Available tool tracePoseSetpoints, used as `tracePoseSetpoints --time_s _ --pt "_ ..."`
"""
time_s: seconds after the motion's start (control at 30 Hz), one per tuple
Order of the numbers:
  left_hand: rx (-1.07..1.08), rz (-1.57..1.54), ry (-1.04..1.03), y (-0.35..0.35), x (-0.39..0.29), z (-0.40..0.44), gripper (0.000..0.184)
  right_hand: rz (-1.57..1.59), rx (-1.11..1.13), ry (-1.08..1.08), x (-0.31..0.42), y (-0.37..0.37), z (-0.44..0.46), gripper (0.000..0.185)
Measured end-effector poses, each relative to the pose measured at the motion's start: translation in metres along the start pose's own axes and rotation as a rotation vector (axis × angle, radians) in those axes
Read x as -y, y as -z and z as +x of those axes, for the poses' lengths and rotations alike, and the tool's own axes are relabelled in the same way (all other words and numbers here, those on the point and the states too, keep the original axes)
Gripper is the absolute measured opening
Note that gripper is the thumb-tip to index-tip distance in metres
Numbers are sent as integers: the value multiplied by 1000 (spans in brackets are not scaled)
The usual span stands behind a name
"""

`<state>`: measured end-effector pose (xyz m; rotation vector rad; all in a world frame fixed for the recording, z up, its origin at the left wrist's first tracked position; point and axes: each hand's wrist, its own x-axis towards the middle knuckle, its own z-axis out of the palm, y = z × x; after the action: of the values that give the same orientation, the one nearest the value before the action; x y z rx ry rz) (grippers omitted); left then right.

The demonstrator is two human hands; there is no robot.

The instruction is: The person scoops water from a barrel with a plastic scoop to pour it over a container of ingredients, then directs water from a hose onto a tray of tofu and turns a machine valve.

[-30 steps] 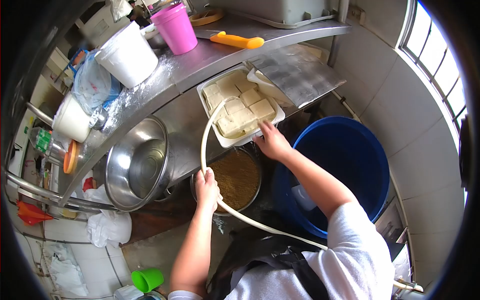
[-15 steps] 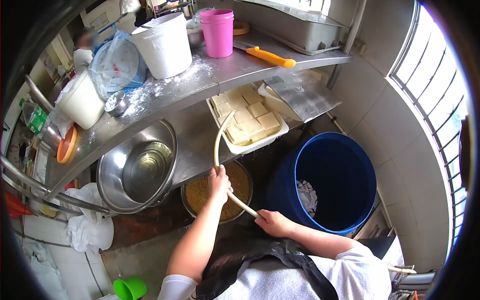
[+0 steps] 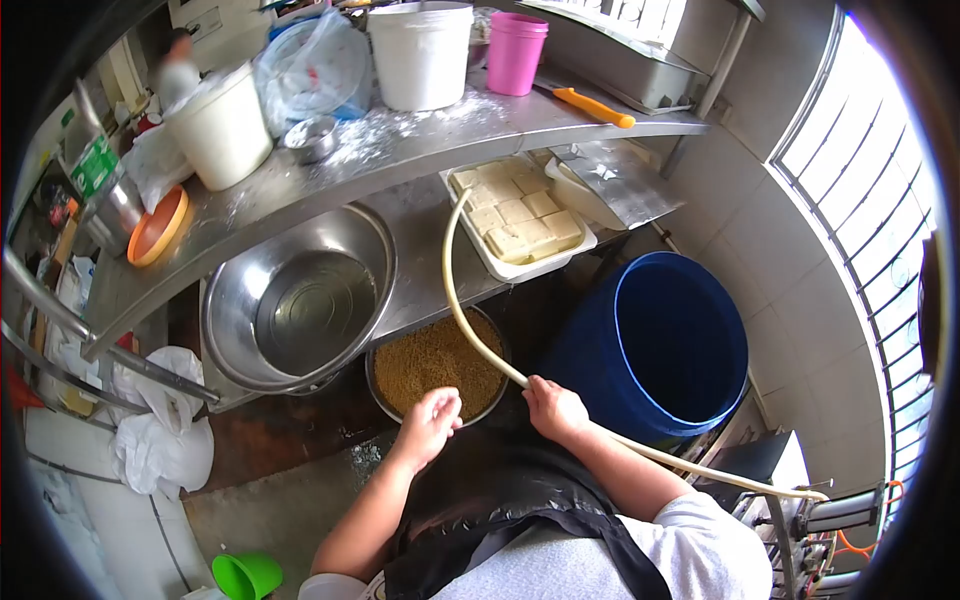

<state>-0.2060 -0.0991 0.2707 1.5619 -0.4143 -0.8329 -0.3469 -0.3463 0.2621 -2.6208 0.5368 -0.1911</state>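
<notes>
The lower metal shelf [image 3: 420, 245] spans the middle of the frame and is best left free of knocks. The blue barrel [image 3: 600, 345], right of centre, stands near the right forearm, so the elbow is better kept low and clear of it. The steel basin [image 3: 232, 310], left of centre, needs no contact. The white tub [image 3: 550, 263], just above centre, should stay flat, since a tug could shift its pale blocks [image 3: 512, 212]. The hose [image 3: 452, 275] arches from the tub's left edge down to the lower right; a smooth bend, without kinks, serves it best. The right hand [image 3: 555, 408], below centre, grips the hose and should steady it gently. The left hand [image 3: 430, 428], lower centre, is loosely curled beside brown granular material [image 3: 435, 355], apart from the hose; whether it is fully closed I cannot tell.
</notes>
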Motion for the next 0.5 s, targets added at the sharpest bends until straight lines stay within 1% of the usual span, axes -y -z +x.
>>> tracePoseSetpoints --time_s 0.03,0.1,0.13,0.17,0.2,0.27,0.3,0.37,0.43,0.5 --pt "30 9 -29 2 -3 -21 44 -14 -14 -2 2 -2 2 23" --pt "52 69 -123 4 -1 -54 44 -51 -11 -72 9 -1 2 27" --pt "42 85 -146 3 1 -67 42 -63 -65 -50 -1 -12 2 27" --pt "30 101 -168 2 3 -80 40 -80 -51 -29 -3 -16 2 27" --pt "8 78 -173 1 2 -90 40 -84 -31 -69 -3 -17 3 27" --pt "-53 145 -181 -2 3 -105 35 -70 19 -136 6 -8 6 30" --pt "-80 124 -188 -3 6 -109 35 -88 29 -108 9 -8 8 30" --pt "-193 178 -242 -6 9 -114 30 -85 46 -194 10 -8 8 31" --pt "-242 165 -238 -9 5 -121 29 -93 50 -158 5 -9 7 31" --pt "-283 243 -318 -10 8 -126 28 -107 6 -143 5 -11 7 30"
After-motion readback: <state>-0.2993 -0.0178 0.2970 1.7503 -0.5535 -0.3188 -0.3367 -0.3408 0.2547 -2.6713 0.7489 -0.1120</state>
